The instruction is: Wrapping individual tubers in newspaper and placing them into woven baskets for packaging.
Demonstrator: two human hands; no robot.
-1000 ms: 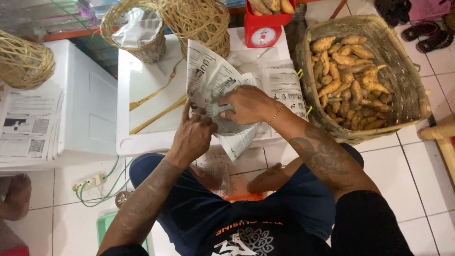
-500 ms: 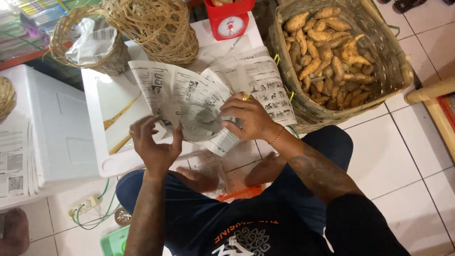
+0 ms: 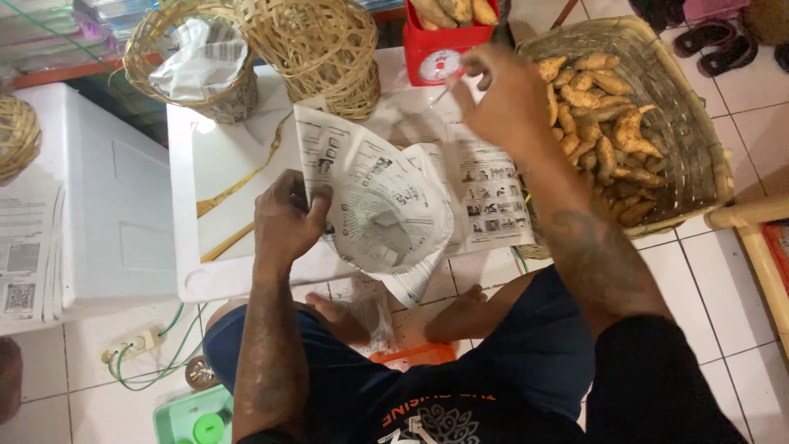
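A printed newspaper sheet (image 3: 382, 222) curled into an open cone, seemingly empty, above the white table's edge.

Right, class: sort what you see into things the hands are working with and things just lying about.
In use: left hand holding newspaper cone; right hand reaching over red scale; root basket.
Lying about: empty wicker baskets, cable, sandals, green tub.

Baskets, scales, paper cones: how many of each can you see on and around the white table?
Woven baskets: 4, the wide basket of tubers, the paper-lined basket, the tall empty basket, the round basket at the left edge
Red scale: 1
Newspaper cone, held by the left hand: 1
Total: 6
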